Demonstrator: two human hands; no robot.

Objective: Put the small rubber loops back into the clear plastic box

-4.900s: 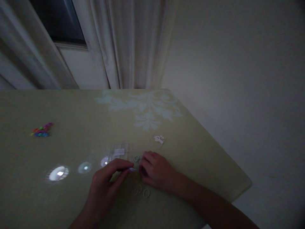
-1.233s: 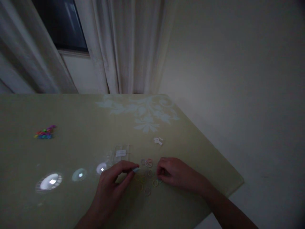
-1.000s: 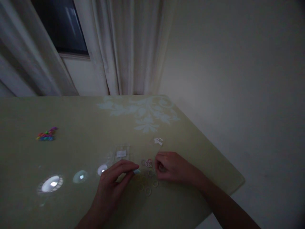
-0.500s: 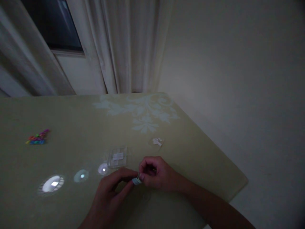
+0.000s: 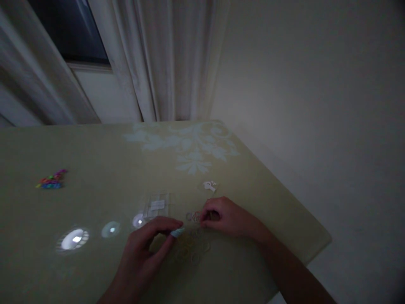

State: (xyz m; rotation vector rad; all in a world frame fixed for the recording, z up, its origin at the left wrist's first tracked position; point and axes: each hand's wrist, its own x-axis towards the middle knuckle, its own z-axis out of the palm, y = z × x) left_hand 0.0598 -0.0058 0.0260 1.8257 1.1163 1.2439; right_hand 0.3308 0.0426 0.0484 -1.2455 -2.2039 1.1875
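**A fingertip hold beside scattered loops: probable causes of spillage**

My left grip (image 5: 142,247) is closed to a narrow pinch, thumb against forefinger, on a pale blue bundle (image 5: 177,232), apparently of thin loops; its free end projects toward my right grip (image 5: 228,217). The latter is curled, thumb and forefinger nearly together, at the pinkish rings (image 5: 196,217); whether it has hold of one cannot be told. Both work over the counter (image 5: 95,160), nearer its slanting right edge than its left. In my judgement, the principal hazard is the bundle: held only at one end, it could fan out or slip should my pinch slacken or roll. Overlap among the yellowish rings (image 5: 186,249), below the bundle, could cause several to be lifted or dragged at once. Dim light and pale colours may lead me to misjudge where a ring ends. The clear case (image 5: 157,205), just beyond my left knuckles, could be nudged by a forward sweep; the white piece (image 5: 209,185), beyond my right fingers, is similarly exposed. The coloured pile (image 5: 52,180), toward the left edge, lies well apart.
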